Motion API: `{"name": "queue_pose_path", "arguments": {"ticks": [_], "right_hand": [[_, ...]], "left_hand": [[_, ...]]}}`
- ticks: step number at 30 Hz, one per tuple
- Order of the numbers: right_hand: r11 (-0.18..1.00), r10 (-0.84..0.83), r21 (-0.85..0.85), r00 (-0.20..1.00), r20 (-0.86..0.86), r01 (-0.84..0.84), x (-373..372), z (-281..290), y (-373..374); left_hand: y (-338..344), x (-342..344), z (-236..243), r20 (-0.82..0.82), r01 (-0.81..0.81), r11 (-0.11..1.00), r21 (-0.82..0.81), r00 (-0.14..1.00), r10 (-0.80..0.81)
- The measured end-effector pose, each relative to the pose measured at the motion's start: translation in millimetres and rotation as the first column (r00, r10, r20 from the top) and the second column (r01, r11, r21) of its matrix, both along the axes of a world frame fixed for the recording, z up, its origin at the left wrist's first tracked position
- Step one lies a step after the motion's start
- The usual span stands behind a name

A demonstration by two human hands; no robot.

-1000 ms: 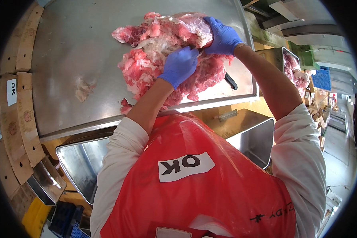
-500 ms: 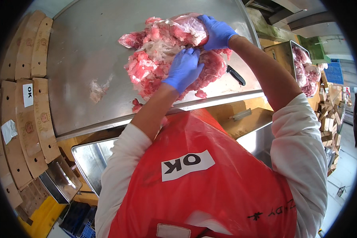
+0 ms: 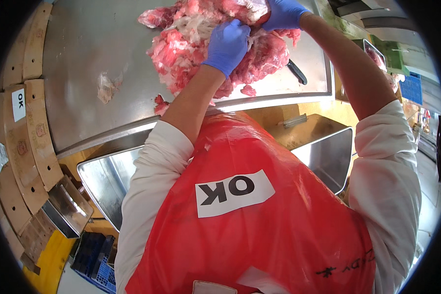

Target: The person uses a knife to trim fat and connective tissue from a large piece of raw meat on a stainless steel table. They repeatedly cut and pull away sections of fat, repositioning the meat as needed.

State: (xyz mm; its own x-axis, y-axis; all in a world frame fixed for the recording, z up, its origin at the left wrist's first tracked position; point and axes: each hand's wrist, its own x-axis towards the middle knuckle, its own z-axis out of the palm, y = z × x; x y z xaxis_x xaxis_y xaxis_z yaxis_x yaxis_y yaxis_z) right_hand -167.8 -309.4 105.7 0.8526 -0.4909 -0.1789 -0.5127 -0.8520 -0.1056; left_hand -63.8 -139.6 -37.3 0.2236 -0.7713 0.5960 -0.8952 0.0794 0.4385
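"Where was the mound of raw meat [image 3: 174, 54]?"

"On the right part of the stainless-steel table [image 3: 88, 44], its top cut off by the view."

"And the fingers?"

"The left hand [image 3: 228, 46], blue-gloved, had its fingers curled in at the middle of the mound; the tips were hidden, so I couldn't tell whether they pinched anything. The right hand [image 3: 285, 13] lay against the mound's right end, partly out of view; gripping or merely pressing, I couldn't tell."

"Why two places?"

"My guess: the right steadied that end, so soft, slippery meat wouldn't slide under the left."

"And the black knife handle [image 3: 297, 72]?"

"Just beside the mound, near the table's right corner, probably set down to free both hands. I couldn't make out a blade."

"What about edges?"

"The near rim [image 3: 279, 101] ran between the mound and the red apron [image 3: 259, 235], likely a stop for loose bits like the small pink scrap [image 3: 248, 90]. Two steel tubs [image 3: 328, 159] stood below it. The right edge left little room past the right hand; leftward the steel spread wide, with a pale scrap [image 3: 107, 88] lying partway across."
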Motion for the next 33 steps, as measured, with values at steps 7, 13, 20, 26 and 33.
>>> {"name": "queue_pose_path", "arguments": {"ticks": [7, 13, 20, 26, 33], "right_hand": [[0.999, 0.021, -0.034, 1.000, 0.023, -0.020, -3.6, -12.6, -13.3], [0.998, 0.027, -0.058, 0.999, -0.038, -0.029, 0.5, -10.4, -18.6], [1.000, 0.006, -0.007, 0.998, -0.060, -0.006, 6.5, -1.0, -6.3], [0.999, 0.010, -0.030, 1.000, 0.000, -0.010, 4.3, 2.1, -1.8], [0.999, 0.047, -0.009, 0.997, 0.066, -0.047, -4.6, -9.3, -20.5]], "left_hand": [[36.1, 18.2, 9.5, 0.066, -0.004, 0.996, 0.084, 0.998, -0.001], [22.3, -16.2, 20.4, 0.016, -0.101, 0.995, 0.023, 0.995, 0.100], [-25.4, -16.7, -1.8, -0.029, -0.179, 0.919, 0.352, 0.979, 0.202], [0.4, -13.4, -6.4, 0.165, -0.039, 0.985, 0.166, 0.986, 0.012], [34.6, -23.5, 22.0, 0.255, 0.023, 0.959, 0.282, 0.962, -0.098]]}}
